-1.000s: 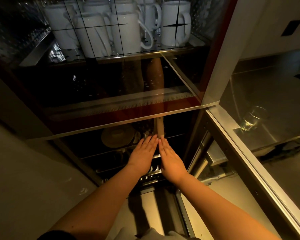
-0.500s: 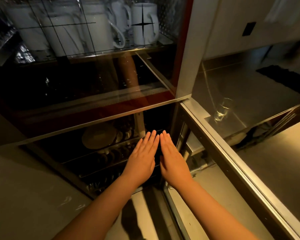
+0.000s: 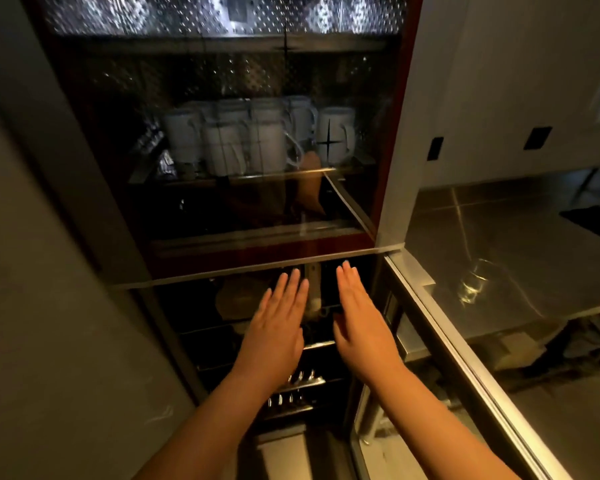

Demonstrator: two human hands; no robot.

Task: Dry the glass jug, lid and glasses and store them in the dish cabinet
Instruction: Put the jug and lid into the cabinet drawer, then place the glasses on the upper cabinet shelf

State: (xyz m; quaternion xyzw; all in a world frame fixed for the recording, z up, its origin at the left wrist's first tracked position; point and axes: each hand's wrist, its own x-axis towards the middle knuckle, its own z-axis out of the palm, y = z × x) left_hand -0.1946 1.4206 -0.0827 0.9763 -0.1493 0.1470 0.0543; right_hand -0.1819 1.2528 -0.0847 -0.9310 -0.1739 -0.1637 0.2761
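The dish cabinet (image 3: 392, 126) stands in front of me with a dark glass front. My left hand (image 3: 278, 327) and my right hand (image 3: 361, 323) are held flat, palms down, fingers straight, side by side before its lower section. Both hands hold nothing. A clear drinking glass (image 3: 473, 280) shows to the right, seen on or through the open glass door (image 3: 465, 358); I cannot tell which. The jug and lid are not visible.
Several white mugs (image 3: 257, 143) stand on an upper rack behind the glass. Plates (image 3: 236, 299) and metal rack tines (image 3: 298, 379) sit in the lower section. A grey wall (image 3: 49, 306) is on the left, a steel counter (image 3: 534, 237) on the right.
My view has tilted upward, so the mugs now sit higher in the cabinet's frame. My hands have drawn apart a little; before, their fingertips were touching.
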